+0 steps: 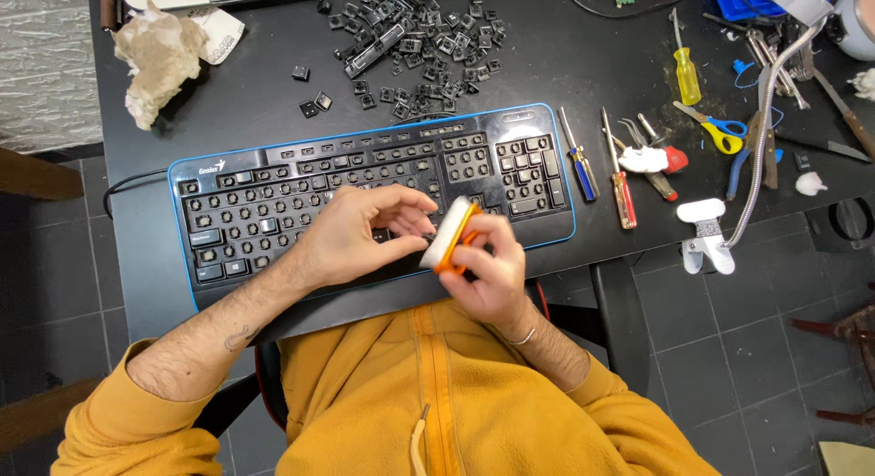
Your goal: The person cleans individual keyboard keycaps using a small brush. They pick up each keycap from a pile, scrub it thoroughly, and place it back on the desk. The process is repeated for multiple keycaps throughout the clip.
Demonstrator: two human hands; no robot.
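Note:
A black keyboard (301,198) with a blue rim lies on the dark desk, most of its keycaps taken off. My left hand (360,232) rests on its lower middle rows, fingers curled toward the bare switches; I cannot tell if they pinch anything. My right hand (488,266) grips an orange and white brush-like block (451,234), tilted, at the keyboard's front edge, close beside the fingertips of my left hand.
A heap of loose black keycaps (410,38) lies behind the keyboard. Crumpled paper (159,56) sits at the back left. To the right are screwdrivers (622,175), tweezers, scissors (715,125), pliers and a white clamp with a flexible arm (706,234).

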